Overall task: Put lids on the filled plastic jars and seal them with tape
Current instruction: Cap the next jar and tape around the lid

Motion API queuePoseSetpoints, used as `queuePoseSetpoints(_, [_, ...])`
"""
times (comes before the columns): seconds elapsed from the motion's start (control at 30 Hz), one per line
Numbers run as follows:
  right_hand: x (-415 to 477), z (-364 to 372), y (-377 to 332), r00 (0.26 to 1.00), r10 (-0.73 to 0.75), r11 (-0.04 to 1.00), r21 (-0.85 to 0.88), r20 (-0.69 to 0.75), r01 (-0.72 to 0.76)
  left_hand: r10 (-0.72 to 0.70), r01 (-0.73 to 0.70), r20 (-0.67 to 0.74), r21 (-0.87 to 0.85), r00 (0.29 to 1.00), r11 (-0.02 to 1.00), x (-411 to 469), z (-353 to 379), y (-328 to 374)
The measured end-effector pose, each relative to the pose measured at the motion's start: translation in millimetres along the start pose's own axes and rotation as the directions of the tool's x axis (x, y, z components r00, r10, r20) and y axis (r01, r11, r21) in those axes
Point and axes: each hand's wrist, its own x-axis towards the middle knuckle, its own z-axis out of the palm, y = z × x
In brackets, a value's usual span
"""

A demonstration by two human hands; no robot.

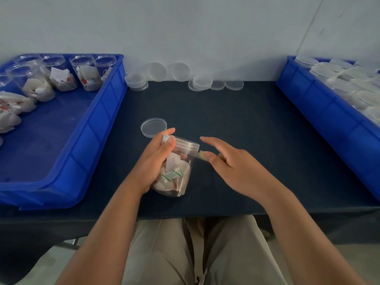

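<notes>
A clear plastic jar (174,177) filled with white sachets stands tilted on the dark table, with a clear lid (186,145) on its top. My left hand (156,159) grips the jar from the left side, thumb up at the lid. My right hand (232,163) is just right of the lid; its thumb and a finger pinch a strip of clear tape (200,154) that runs to the lid's edge, the other fingers spread. A loose clear lid (153,127) lies on the table just behind the jar.
A blue bin (98,128) on the left holds several filled jars without lids (86,73). A blue bin (320,108) on the right holds several closed jars. Loose lids (202,82) lie and lean along the wall at the table's back edge.
</notes>
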Motion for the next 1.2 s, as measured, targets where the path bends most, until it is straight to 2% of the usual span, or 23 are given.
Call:
queuePoseSetpoints(0.3, [3, 4, 0, 0.998, -0.005, 0.997, -0.079, -0.065, -0.001, -0.048, 0.086, 0.161, -0.238, 0.986, 0.968, 11, 1, -13])
queuePoseSetpoints(0.4, [0, 9, -7, 0.995, 0.015, 0.994, -0.110, -0.103, -0.026, -0.097, 0.133, 0.143, -0.273, 0.985, 0.953, 10, 8, -17])
queuePoseSetpoints(0.47, [-3, 12, -9, 0.988, 0.022, 0.992, -0.122, -0.151, -0.041, -0.065, 0.084, 0.106, -0.185, 0.992, 0.979, 9, 9, -15])
queuePoseSetpoints(0.53, [-7, 16, -11, 0.976, 0.017, 0.987, -0.149, -0.216, -0.051, 0.022, -0.021, 0.051, -0.021, 0.998, 1.000, 8, 8, -11])
queuePoseSetpoints(0.63, [-13, 20, -16, 0.958, 0.005, 0.961, -0.264, -0.286, -0.084, 0.160, -0.145, -0.053, 0.216, 0.986, 0.965, 2, 6, 1])
queuePoseSetpoints(0.73, [-17, 22, -21, 0.951, 0.002, 0.936, -0.335, -0.310, -0.111, 0.127, -0.116, 0.003, 0.429, 0.992, 0.896, -6, 11, 14])
queuePoseSetpoints(0.83, [-19, 28, -25, 0.951, 0.005, 0.918, -0.377, -0.309, -0.127, 0.072, -0.019, -0.096, 0.465, 0.993, 0.885, -17, 34, 21])
queuePoseSetpoints(0.9, [-20, 29, -26, 0.951, 0.027, 0.924, -0.355, -0.309, -0.141, 0.138, -0.025, -0.188, 0.506, 0.972, 0.862, -21, 48, 23])
queuePoseSetpoints(0.97, [-19, 27, -26, 0.951, -0.009, 0.949, -0.302, -0.309, -0.089, 0.186, -0.054, -0.240, 0.469, 0.953, 0.882, -20, 49, 23])
queuePoseSetpoints(1.1, [-13, 15, -11, 0.989, 0.043, 0.999, 0.021, -0.142, -0.041, 0.222, -0.118, -0.221, 0.404, 0.950, 0.907, -15, 39, 17])
queuePoseSetpoints(1.2, [-13, 7, -2, 0.997, -0.029, 0.997, 0.068, -0.078, 0.035, 0.204, -0.124, -0.234, 0.317, 0.951, 0.940, -14, 30, 16])
